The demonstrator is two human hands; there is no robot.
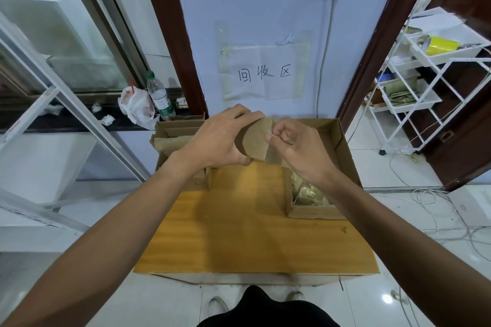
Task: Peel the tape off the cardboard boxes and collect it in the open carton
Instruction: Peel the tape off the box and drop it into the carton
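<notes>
Left hand (pixel 220 138) grips a cardboard piece (pixel 255 138) above the worktop's (pixel 239 233) far edge; right hand (pixel 297 151) pinches its rim, any tape there indistinct. Right forearm half hides the far-right-corner carton (pixel 342 141) holding wadded tape (pixel 309 194).

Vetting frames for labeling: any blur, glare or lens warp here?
Head view: wide-angle warp bows the door frames; left hand, right hand and cardboard piece slightly soft; clear tape hard to see; glare spot on the floor lower right; soft shadows on the table.
</notes>
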